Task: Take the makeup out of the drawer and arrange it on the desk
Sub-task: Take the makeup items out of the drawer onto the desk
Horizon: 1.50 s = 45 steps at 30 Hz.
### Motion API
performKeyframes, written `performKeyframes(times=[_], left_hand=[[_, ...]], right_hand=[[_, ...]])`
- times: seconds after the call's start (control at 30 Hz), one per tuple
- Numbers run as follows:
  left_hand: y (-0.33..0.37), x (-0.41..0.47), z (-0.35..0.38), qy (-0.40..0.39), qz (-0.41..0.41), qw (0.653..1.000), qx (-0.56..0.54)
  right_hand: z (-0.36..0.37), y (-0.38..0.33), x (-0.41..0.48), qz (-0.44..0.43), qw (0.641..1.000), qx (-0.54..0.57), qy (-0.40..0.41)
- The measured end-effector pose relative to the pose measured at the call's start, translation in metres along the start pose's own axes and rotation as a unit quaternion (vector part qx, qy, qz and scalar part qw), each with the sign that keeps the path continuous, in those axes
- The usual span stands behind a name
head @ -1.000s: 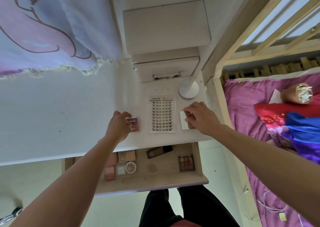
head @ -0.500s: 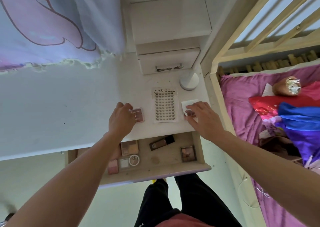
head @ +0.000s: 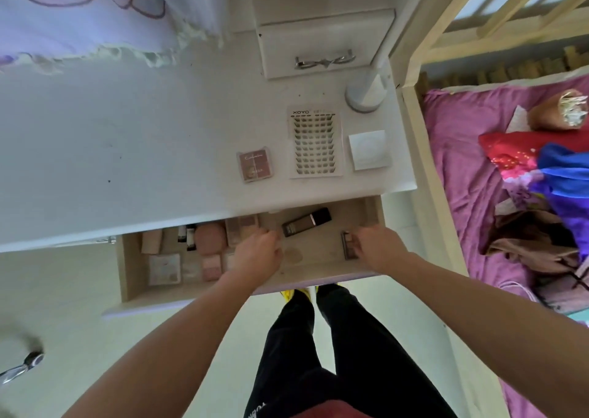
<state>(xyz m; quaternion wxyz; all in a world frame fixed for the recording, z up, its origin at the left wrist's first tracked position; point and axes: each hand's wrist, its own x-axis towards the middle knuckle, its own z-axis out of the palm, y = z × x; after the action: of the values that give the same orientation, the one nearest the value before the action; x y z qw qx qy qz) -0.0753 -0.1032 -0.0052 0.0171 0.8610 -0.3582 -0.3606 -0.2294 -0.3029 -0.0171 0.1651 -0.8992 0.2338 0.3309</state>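
Under the desk (head: 127, 150) edge, the drawer (head: 127, 277) is pulled open and both hands are sunk in it.

Right hand (head: 379, 245): fingers are curled over the right side of the eyeshadow palette (head: 348, 245). It is pinched and looks tipped on edge. A lift is judged to be starting.

Left hand (head: 258, 253): fingers are curled down toward the drawer floor. What lies beneath is hidden, so the grip cannot be told.

Key relation: the foundation tube (head: 306, 221) lies between the two hands, toward the back of the drawer. Its long axis runs diagonally, black cap pointed back-right, base end just beside the left knuckles. The left hand is nearer. A pinch across the short axis is judged simplest.

Materials:
- Tube: dark, glossy, squared section, hard shell.
- Eyeshadow palette: small, flat, rigid, brown pans visible.
- Left of the left hand: a soft rounded pink puff (head: 208, 239), flat beige compacts (head: 242, 226) and a pink blush pan (head: 212, 268).
- Drawer: matte pale board, round stain on the floor.

Set out on the desk in a row, apart from each other: pink palette (head: 255, 167), lash sheet (head: 315, 143), white square compact (head: 369, 150). All are flat and stable. More than half of the makeup is judged still in the drawer.
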Motion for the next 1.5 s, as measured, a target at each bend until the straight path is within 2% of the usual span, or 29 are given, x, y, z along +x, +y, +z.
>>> performKeyframes(times=[0.13, 0.3, 0.53, 0.67, 0.87, 1.07, 1.27, 1.37, 1.5], left_hand=[[0.006, 0.036, 0.028, -0.019, -0.022, 0.999, 0.026], [0.023, 0.073, 0.052, -0.004, -0.021, 0.999, 0.032], [0.021, 0.095, 0.076, -0.012, -0.024, 0.998, 0.061], [0.020, 0.091, 0.080, -0.040, -0.055, 0.996, -0.059], [0.020, 0.043, 0.058, -0.059, -0.121, 0.958, -0.253], [0.011, -0.017, 0.022, -0.052, -0.130, 0.935, -0.326], [-0.019, -0.072, -0.019, 0.016, -0.126, 0.910, -0.394], [-0.047, -0.085, -0.043, 0.085, -0.141, 0.926, -0.339], [-0.084, -0.081, -0.073, 0.162, -0.185, 0.929, -0.277]], right_hand=[[0.020, 0.007, 0.030, -0.028, 0.999, -0.027, -0.016], [0.043, 0.013, 0.053, -0.021, 0.996, -0.050, -0.066], [0.044, 0.013, 0.066, -0.027, 0.988, -0.133, -0.077], [0.040, 0.019, 0.068, -0.071, 0.987, -0.118, -0.078], [0.012, 0.024, 0.039, -0.122, 0.990, -0.013, -0.069], [-0.033, 0.007, 0.014, -0.129, 0.987, 0.086, -0.041], [-0.088, -0.027, 0.007, -0.130, 0.979, 0.155, -0.025], [-0.112, -0.051, 0.012, -0.128, 0.976, 0.174, -0.014], [-0.136, -0.091, 0.026, -0.125, 0.970, 0.206, -0.014]])
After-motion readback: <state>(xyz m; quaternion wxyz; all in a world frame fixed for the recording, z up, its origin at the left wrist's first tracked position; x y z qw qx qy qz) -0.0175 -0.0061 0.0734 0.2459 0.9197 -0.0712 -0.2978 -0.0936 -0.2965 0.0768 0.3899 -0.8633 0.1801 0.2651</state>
